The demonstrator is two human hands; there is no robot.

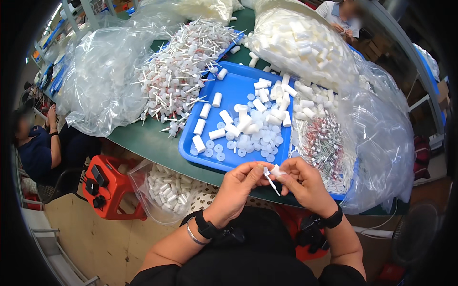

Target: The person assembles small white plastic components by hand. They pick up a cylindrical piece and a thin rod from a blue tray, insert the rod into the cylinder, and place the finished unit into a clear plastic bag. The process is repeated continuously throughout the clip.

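Observation:
Both my hands meet just beyond the front edge of my lap, close to the tray's near rim. My left hand (pixel 242 183) pinches a thin white stick-like part (pixel 272 185), which points down toward me. Between the fingertips of my right hand (pixel 305 182) is a small white cylinder (pixel 276 171), right beside the stick's upper end. Whether the two parts are joined I cannot tell. The blue tray (pixel 210 102) in front of them holds loose white cylinders (pixel 232 130) and translucent round discs (pixel 242 142).
Left of the tray lies a heap of white stick parts with discs (pixel 179 71). A large bag of white cylinders (pixel 305 43) sits behind. More thin parts with reddish bits (pixel 324 138) fill the right side. Below stand a red stool (pixel 114 183) and a bag (pixel 164 190). Two people sit nearby.

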